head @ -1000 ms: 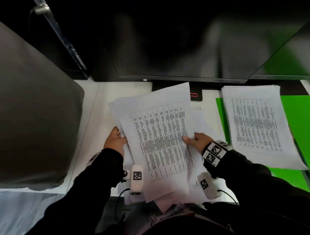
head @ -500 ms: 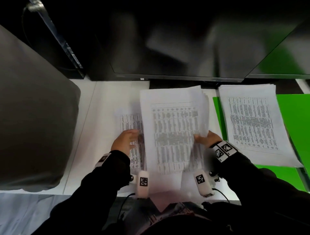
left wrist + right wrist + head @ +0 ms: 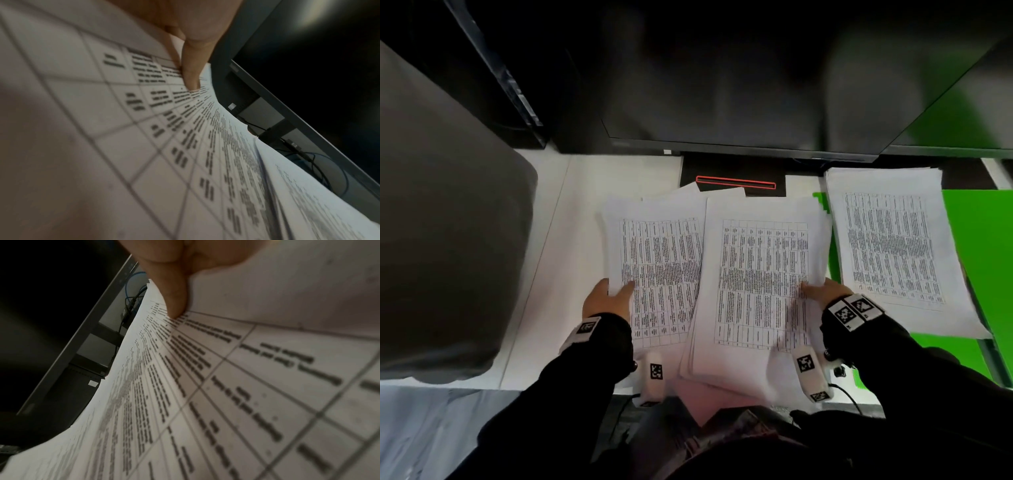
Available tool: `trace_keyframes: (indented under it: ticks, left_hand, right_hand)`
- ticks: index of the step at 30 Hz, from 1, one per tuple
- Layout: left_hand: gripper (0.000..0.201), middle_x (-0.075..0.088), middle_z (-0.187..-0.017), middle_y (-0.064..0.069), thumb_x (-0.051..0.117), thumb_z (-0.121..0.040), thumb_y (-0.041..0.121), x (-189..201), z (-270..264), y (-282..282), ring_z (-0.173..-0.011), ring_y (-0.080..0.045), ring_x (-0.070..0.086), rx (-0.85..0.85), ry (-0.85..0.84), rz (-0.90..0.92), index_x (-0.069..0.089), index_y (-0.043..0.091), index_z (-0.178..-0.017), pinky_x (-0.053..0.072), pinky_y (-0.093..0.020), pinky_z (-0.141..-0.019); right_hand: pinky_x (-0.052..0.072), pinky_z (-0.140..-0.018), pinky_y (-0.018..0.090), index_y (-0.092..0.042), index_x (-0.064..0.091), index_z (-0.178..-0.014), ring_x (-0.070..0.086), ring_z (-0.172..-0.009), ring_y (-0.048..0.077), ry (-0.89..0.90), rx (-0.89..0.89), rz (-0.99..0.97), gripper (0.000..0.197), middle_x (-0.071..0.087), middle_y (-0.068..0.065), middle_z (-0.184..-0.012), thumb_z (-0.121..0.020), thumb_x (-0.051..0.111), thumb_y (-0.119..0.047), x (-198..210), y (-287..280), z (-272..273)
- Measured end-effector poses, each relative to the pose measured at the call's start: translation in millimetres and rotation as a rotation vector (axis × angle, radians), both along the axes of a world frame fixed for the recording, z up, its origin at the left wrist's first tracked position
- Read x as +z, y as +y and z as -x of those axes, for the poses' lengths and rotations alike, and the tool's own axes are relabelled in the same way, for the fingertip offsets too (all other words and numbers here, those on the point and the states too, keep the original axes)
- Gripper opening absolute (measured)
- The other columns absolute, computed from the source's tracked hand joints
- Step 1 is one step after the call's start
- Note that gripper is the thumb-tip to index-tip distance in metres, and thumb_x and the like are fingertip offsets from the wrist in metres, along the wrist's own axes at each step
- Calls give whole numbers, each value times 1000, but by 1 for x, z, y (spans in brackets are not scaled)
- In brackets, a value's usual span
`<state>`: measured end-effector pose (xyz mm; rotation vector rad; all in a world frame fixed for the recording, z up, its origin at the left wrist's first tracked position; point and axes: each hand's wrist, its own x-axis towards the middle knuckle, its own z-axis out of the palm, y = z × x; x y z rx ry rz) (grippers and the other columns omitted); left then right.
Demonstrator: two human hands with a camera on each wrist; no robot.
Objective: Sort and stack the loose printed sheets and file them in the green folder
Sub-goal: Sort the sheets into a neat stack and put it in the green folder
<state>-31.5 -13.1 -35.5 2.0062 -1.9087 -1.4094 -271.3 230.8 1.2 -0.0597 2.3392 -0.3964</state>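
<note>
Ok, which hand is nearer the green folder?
Right. The right hand holds a bundle of sheets just beside the green folder; the left hand is farther off.

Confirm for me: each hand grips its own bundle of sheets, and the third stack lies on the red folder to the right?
Not quite: the folder is green, not red, as the head view shows. The rest holds: the left hand and right hand each grip a bundle, and the third stack lies on it.
</note>
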Motion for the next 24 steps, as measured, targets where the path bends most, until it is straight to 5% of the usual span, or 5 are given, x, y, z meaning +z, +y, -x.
trace_keyframes:
  ticks: [4,8,14,18,24]
  left_hand:
    - [59,40,-146,-12,53,-90,37,9,-9,-2,-132,-31,40,43,-36,56,37,7,-139,29,-36,-109]
    - [46,61,-123,-7,62,-85,21,14,-23,-14,-99,-28,60,106,22,141,47,20,-128,46,-34,-87]
    - [35,60,-110,-8,55,-90,31,18,-33,-19,-94,-27,56,105,35,210,51,15,-121,43,-34,-85]
    - [25,50,-78,-10,57,-89,30,10,-19,-9,-77,-24,47,-55,1,110,51,6,-91,33,-29,-70]
    - [31,55,-99,-5,69,-81,22,6,12,9,-88,-23,54,-82,106,44,54,9,-104,37,-26,-77]
  right_hand:
    - [40,-91,31,-6,38,-138,54,-114,31,-6,44,-36,55,53,20,-132,-94,46,-37,0,2,3]
    - [40,-93,32,-5,37,-139,53,-117,30,-14,36,-23,55,52,19,-133,-94,46,-36,-1,2,2]
    - [40,-95,33,-5,37,-139,53,-117,30,-16,24,-8,55,52,19,-133,-94,47,-36,-1,3,2]
    - [40,-96,33,-7,37,-139,52,-118,32,-14,50,-28,56,52,19,-134,-94,46,-38,-2,4,3]
    - [46,-93,37,-5,39,-137,56,-111,33,-27,62,-45,53,55,21,-127,-94,46,-36,-2,1,5]
